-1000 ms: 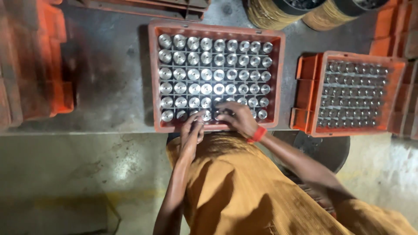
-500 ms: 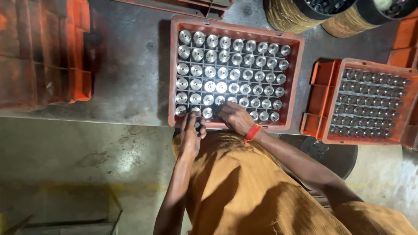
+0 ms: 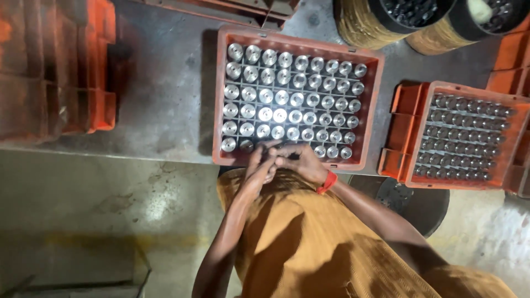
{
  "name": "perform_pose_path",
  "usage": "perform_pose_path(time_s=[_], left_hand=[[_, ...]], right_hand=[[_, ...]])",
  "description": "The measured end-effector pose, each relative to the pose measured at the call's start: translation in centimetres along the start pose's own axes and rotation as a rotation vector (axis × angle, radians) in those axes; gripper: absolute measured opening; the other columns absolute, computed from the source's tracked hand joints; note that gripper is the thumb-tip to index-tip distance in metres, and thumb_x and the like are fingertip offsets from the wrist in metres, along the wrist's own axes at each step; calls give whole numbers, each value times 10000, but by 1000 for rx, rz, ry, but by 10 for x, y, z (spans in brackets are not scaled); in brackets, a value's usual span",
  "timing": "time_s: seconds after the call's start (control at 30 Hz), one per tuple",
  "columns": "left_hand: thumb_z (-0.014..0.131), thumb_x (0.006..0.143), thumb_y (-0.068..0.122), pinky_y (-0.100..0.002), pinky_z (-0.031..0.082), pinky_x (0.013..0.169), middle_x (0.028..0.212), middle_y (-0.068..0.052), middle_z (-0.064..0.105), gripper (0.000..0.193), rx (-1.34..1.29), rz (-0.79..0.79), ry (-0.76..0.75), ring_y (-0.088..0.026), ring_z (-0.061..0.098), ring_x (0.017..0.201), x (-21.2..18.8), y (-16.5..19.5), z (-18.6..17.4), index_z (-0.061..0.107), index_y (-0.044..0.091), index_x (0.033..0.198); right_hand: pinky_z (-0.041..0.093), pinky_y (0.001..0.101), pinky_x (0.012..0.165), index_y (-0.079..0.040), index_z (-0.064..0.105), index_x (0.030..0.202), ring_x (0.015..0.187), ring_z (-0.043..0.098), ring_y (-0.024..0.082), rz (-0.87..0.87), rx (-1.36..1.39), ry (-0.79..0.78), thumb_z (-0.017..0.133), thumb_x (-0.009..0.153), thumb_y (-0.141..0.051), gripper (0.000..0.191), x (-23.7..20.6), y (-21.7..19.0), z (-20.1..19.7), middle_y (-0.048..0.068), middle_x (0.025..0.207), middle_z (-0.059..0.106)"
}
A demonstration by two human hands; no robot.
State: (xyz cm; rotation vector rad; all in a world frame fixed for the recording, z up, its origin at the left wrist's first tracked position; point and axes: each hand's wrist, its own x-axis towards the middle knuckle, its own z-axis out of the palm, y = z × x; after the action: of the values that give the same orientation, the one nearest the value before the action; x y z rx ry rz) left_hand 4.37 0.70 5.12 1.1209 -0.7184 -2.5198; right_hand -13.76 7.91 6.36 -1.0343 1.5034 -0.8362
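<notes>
Head view, looking straight down. At centre, toward twelve o'clock, an orange plastic crate with a grid of cells [image 3: 216, 99], standing on a grey, stained metal tabletop [image 3: 165, 94]. In nearly every cell, an upright shiny silver metal cylinder [image 3: 280, 115], round top facing up, row upon row. At the crate's near edge, about six o'clock of it, both hands close together and touching. Left hand [image 3: 260, 165] with fingers stretched forward over the crate's front row, beside a dark cell near the front left corner. Right hand [image 3: 301, 161] curled, fingertips bent in toward the left hand's; something small and dark between them, too blurred to name, so grasp cannot be told for either hand. Around the right wrist, a red band [image 3: 329, 181]. Below the hands, toward six o'clock, an ochre fabric garment [image 3: 309, 243]. At three o'clock, a second orange plastic crate [image 3: 400, 129], also filled with small metal cylinders, duller in shadow. At nine o'clock, stacked orange crates [image 3: 61, 72], blurred. At one o'clock, two round yellowish drums [image 3: 364, 27].
</notes>
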Motion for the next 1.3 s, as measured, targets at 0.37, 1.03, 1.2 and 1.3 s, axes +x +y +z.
perform_pose_path(time_s=[0.37,1.03,1.2,1.3], left_hand=[[596,1160,290,-253,381,562,892,-57,603,244,-439,112,124,-141,505,686,9,-28,-42,615,61,1245],[522,1108,422,-212,270,433,726,29,491,346,68,59,241,-57,421,535,10,-1,4,513,97,1226],[494,1125,434,-220,276,421,693,28,486,397,-30,141,258,-64,434,516,18,-7,-9,579,55,1042],[476,1062,415,-209,310,424,681,39,524,353,-73,88,286,-56,464,510,23,0,-3,645,105,1078]], right_hand=[[565,408,883,-83,718,1199,1040,664,294,-381,-1012,128,693,799,-24,405,39,15,-8,108,1113,707],[557,375,848,-95,728,1243,954,712,269,-162,-540,334,739,921,-174,332,43,-1,-35,105,1128,731],[536,419,852,-54,718,1146,995,651,301,-432,-1032,188,693,854,-40,293,72,2,-34,100,1006,675],[519,448,802,-59,714,1022,939,640,325,-444,-994,184,723,752,-126,279,77,-7,-28,109,950,676]])
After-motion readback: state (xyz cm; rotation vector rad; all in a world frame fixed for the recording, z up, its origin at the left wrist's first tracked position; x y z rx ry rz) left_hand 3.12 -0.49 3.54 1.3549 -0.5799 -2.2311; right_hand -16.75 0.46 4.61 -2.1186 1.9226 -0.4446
